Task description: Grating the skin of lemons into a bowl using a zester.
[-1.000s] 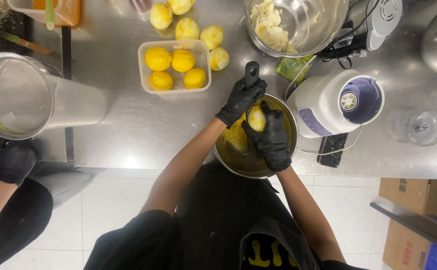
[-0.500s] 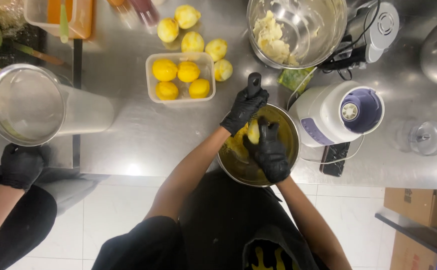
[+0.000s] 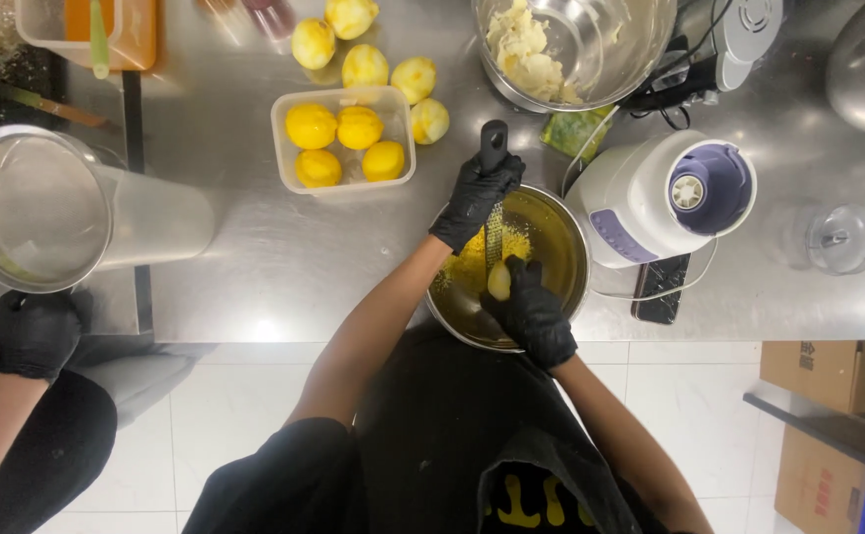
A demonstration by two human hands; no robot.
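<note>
Since half a second ago your right hand (image 3: 531, 314) has slid the lemon (image 3: 499, 281) down toward the lower end of the grater (image 3: 495, 222), and your left hand (image 3: 476, 194) has shifted a little up the counter with the handle. Your right fingers are clamped on the lemon, which sits against the blade over the bowl (image 3: 566, 287); your left fist is closed round the grater's black handle. The lemon is worn small, so I judge your fingertips could meet the blade if you press on a long stroke. The bowl overhangs the counter edge (image 3: 284, 336) nearest you, and a hard push could tip it. Just right stands the blender base (image 3: 662, 198), leaving little room; left of the bowl the steel is bare up to the tub (image 3: 345, 140) of lemons. A co-worker's gloved hand (image 3: 35, 331) rests far left.
</note>
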